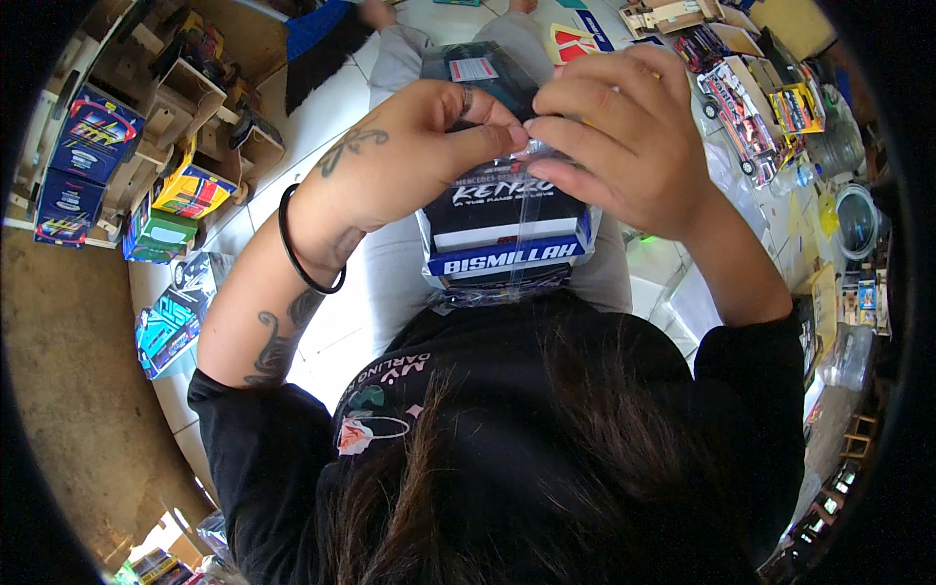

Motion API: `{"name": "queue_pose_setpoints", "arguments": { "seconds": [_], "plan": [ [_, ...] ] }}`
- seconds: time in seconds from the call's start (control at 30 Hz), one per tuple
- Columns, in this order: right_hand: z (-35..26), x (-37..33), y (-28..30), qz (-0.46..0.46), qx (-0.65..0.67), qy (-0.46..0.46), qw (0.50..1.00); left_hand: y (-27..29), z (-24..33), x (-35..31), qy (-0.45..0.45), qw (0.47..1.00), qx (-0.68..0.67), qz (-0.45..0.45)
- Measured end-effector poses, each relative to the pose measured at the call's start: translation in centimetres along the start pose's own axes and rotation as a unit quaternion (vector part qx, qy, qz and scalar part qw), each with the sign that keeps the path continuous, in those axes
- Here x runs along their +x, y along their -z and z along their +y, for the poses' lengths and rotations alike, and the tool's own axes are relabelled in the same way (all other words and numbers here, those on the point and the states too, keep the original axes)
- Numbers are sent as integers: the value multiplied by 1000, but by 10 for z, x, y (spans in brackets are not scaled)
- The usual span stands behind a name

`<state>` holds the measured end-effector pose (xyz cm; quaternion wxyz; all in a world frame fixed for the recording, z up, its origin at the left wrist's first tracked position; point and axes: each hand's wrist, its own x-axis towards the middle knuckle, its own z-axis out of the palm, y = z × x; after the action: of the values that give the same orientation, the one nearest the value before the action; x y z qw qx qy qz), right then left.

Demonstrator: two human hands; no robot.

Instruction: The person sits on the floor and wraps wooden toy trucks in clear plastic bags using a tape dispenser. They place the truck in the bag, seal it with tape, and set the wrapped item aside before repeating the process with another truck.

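Observation:
A dark, boxy toy truck body (478, 216) with white lettering and a blue-and-white strip lies across my lap, covered in clear plastic wrap (526, 200). Over its middle, my left hand (419, 146) pinches a bit of the wrap between thumb and fingers. Close against those fingertips, my right hand (624, 141) has its thumb and forefinger closed on the same gathered plastic. The exact spot being gripped is small and partly hidden by the fingers. Beyond my hands, the far end of the body shows a dark panel with a white-and-red label (473, 69).
Wooden toy truck bodies (190, 93) and blue printed boxes (97, 136) line the left side. A dark broom head (322, 54) lies at the far left. On the right are a colourful toy truck (739, 122), a round clear tub (857, 222) and loose plastic.

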<state>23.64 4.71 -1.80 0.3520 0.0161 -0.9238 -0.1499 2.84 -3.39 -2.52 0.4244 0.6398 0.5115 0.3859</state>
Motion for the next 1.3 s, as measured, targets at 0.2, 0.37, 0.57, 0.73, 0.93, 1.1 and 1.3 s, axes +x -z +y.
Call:
{"name": "queue_pose_setpoints", "arguments": {
  "seconds": [0.2, 0.37, 0.57, 0.73, 0.93, 1.1, 1.3],
  "plan": [
    [4, -4, -7, -44, 121, -49, 990, -2, 7, -6, -140, 967, 207, 41],
    [17, 2, 2, -102, 201, -103, 969, 1, 12, -13, -169, 905, 387, 56],
    [12, 2, 5, -81, 153, -66, 983, -2, 12, -12, -199, 899, 385, 64],
    [7, 0, -5, -66, 198, -102, 973, 24, 36, -22, -83, 866, 492, -12],
    [5, -2, -9, -67, 265, -149, 950, 6, 25, -22, -168, 908, 381, 40],
    [5, -4, -12, -69, 307, -182, 931, -3, 5, -13, -219, 900, 366, 91],
    [-9, -1, -4, 16, 28, -88, 996, 5, -9, 0, -41, 997, 49, -42]
  ]
}}
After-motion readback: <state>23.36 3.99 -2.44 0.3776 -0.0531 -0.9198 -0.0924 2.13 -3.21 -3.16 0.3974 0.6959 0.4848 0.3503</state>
